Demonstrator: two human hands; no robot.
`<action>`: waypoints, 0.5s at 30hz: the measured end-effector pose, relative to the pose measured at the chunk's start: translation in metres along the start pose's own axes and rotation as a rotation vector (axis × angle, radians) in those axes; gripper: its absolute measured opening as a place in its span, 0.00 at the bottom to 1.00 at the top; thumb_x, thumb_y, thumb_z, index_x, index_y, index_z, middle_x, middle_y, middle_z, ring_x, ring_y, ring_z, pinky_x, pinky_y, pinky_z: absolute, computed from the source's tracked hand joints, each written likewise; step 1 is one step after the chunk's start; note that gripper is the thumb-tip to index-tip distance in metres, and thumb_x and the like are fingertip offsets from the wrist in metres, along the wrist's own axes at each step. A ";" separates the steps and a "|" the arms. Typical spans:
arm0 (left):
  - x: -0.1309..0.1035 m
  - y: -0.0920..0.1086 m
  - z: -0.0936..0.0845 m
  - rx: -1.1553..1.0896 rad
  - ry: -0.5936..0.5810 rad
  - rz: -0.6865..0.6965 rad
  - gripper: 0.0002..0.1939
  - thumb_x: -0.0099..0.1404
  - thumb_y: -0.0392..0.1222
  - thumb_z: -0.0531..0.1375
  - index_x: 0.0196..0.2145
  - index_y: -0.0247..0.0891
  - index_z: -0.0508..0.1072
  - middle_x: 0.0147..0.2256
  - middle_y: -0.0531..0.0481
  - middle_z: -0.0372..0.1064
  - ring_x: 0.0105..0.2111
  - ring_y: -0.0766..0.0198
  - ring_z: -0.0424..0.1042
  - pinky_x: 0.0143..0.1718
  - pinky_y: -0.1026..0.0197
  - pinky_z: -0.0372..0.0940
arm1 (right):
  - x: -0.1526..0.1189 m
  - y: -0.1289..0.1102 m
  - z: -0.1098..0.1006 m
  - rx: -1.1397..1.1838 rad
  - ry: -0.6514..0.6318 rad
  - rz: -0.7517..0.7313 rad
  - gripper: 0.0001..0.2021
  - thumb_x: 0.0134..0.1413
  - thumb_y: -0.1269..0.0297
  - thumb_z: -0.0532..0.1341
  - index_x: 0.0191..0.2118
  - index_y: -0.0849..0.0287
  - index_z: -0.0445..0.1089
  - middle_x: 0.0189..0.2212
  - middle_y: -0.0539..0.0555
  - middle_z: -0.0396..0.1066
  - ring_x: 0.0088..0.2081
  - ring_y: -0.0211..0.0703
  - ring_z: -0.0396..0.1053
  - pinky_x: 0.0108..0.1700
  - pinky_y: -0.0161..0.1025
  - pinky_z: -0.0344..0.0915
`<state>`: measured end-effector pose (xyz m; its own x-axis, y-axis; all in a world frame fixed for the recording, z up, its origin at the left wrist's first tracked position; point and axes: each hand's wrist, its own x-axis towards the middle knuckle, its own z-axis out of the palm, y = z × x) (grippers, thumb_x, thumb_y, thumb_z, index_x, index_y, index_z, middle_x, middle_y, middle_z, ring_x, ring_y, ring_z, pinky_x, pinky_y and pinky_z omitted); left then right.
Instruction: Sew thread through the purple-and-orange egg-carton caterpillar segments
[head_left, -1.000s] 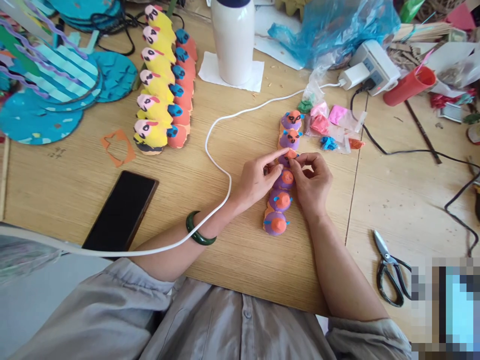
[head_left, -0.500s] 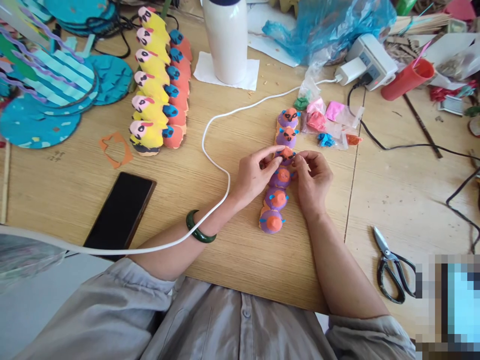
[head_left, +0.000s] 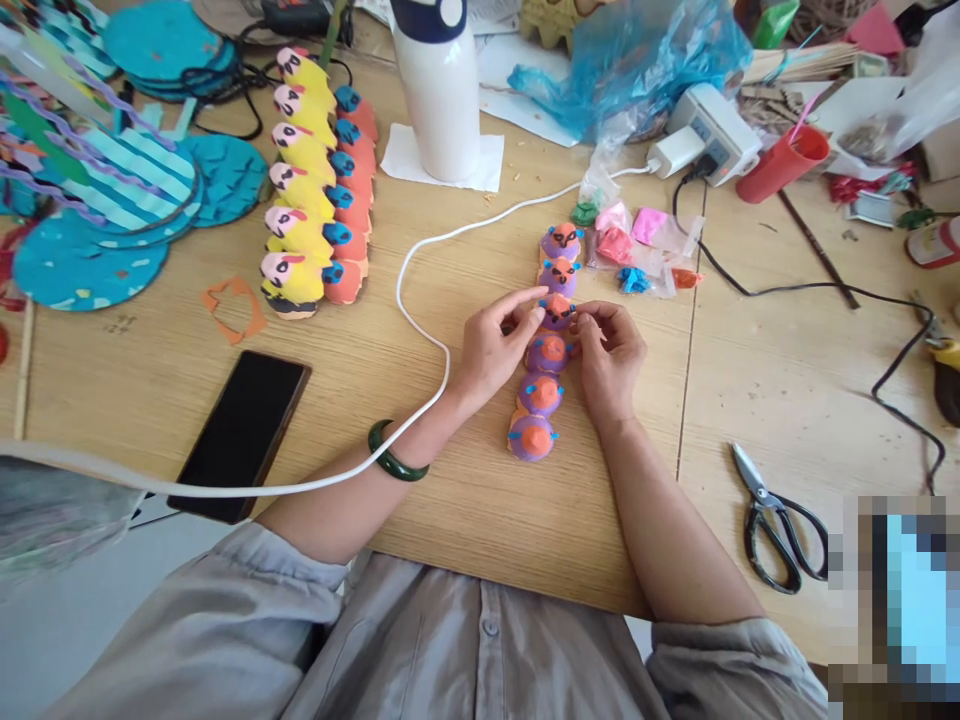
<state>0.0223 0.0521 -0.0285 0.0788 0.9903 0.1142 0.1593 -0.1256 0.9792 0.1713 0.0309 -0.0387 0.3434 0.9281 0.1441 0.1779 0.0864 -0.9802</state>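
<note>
A row of several purple clay heads with orange faces and blue ears (head_left: 541, 394) lies on the table in front of me. The upper ones carry black marks. From the left, my left hand (head_left: 499, 342) rests thumb and index finger on the third head from the top (head_left: 557, 309). My right hand (head_left: 611, 355) is at that head's right side, its thumb and index finger pinched together; what lies between the fingertips is too small to name. Small bags of coloured clay (head_left: 616, 245) are just beyond the row.
Yellow (head_left: 304, 225) and red (head_left: 349, 240) figure rows stand back left, near a white bottle (head_left: 442, 110). A phone (head_left: 244, 430) lies left and scissors (head_left: 776, 520) right. A white cable (head_left: 448, 350) crosses my left forearm. A power adapter (head_left: 709, 135) sits back right.
The whole view has shifted slightly, so most things appear a little further left. Both hands stay at the same head, with almost the same finger positions.
</note>
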 end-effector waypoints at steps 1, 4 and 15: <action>0.000 0.000 -0.001 -0.023 0.012 -0.016 0.13 0.70 0.38 0.61 0.50 0.38 0.81 0.26 0.54 0.68 0.26 0.68 0.63 0.32 0.64 0.63 | 0.000 0.001 0.000 0.022 0.011 0.004 0.05 0.59 0.60 0.63 0.36 0.55 0.72 0.30 0.48 0.72 0.31 0.36 0.70 0.29 0.33 0.68; 0.001 -0.003 -0.004 -0.119 0.039 -0.059 0.13 0.71 0.41 0.60 0.50 0.39 0.80 0.25 0.55 0.66 0.25 0.69 0.61 0.30 0.65 0.62 | 0.002 0.003 0.001 0.086 0.049 0.013 0.06 0.58 0.59 0.63 0.37 0.55 0.72 0.30 0.49 0.71 0.30 0.37 0.69 0.27 0.33 0.69; -0.020 0.022 -0.020 -0.531 0.061 -0.455 0.10 0.64 0.40 0.62 0.42 0.39 0.80 0.23 0.59 0.55 0.18 0.75 0.46 0.18 0.66 0.44 | -0.007 -0.024 -0.026 0.212 0.074 0.049 0.04 0.57 0.63 0.61 0.37 0.56 0.71 0.26 0.46 0.68 0.23 0.33 0.64 0.24 0.32 0.65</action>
<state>0.0047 0.0304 -0.0057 0.0605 0.9411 -0.3327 -0.3396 0.3329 0.8797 0.1890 0.0131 -0.0127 0.4149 0.9046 0.0980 -0.0357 0.1238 -0.9917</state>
